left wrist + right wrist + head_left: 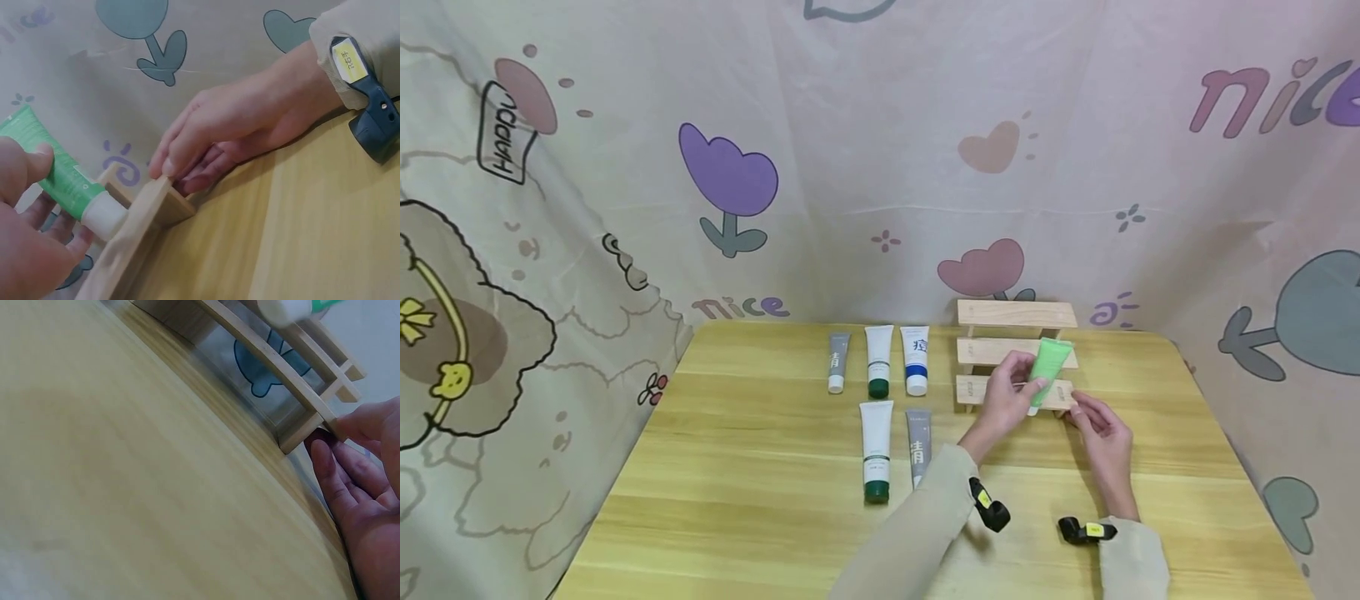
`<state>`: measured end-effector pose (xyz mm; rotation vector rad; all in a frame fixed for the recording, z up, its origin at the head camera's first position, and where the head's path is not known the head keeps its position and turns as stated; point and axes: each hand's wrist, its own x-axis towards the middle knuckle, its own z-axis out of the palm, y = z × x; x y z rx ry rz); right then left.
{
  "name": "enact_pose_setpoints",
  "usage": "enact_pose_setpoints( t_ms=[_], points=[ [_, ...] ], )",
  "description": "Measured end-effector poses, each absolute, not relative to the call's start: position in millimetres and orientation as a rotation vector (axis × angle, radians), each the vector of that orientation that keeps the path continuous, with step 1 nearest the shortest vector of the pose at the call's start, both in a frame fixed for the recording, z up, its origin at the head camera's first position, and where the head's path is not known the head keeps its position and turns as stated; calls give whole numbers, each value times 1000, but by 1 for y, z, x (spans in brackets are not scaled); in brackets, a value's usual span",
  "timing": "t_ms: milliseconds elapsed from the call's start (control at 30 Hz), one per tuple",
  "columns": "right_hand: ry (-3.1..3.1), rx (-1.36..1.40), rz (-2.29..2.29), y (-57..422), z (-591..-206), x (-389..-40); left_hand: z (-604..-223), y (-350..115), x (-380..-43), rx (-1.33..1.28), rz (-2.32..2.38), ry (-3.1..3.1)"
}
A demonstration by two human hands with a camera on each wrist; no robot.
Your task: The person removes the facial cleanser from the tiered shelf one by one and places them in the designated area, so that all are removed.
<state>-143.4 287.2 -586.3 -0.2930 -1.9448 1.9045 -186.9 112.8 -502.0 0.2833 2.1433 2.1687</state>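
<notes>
My left hand (1006,398) pinches a green squeeze tube (1051,362) between thumb and fingers. It holds the tube tilted, white cap (104,215) down, over the lowest step of a wooden three-tier display rack (1017,314). Whether the cap touches the step, I cannot tell. At the rack's front right corner, my right hand (1103,437) grips the end of the lowest step between thumb and fingertips; the right wrist view shows this hand (369,475) at the step's end and its side support.
Left of the rack lie a small grey tube (838,360), a white green-capped tube (878,350) and a white tube with a blue band (915,354). Nearer are another white green-capped tube (876,442) and a grey tube (918,437), partly behind my left sleeve. A printed cloth (865,167) hangs behind the table.
</notes>
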Motion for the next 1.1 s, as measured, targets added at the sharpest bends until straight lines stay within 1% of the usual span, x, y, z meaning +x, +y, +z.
enact_pose_setpoints(
  t_ms=[233,500,767,1100],
  points=[
    [-1919,-266,1916,286,-585,-144,-492,94,-182,421,2266,1965],
    [-1901,-264,1950,283,-574,-141,-481,75,-172,374,2357,1944],
    [-1888,-288,1956,286,-583,-143,-474,62,-163,305,2322,2086],
    [-1878,-285,1956,283,-584,-141,-471,40,-155,414,2346,2110]
  ],
)
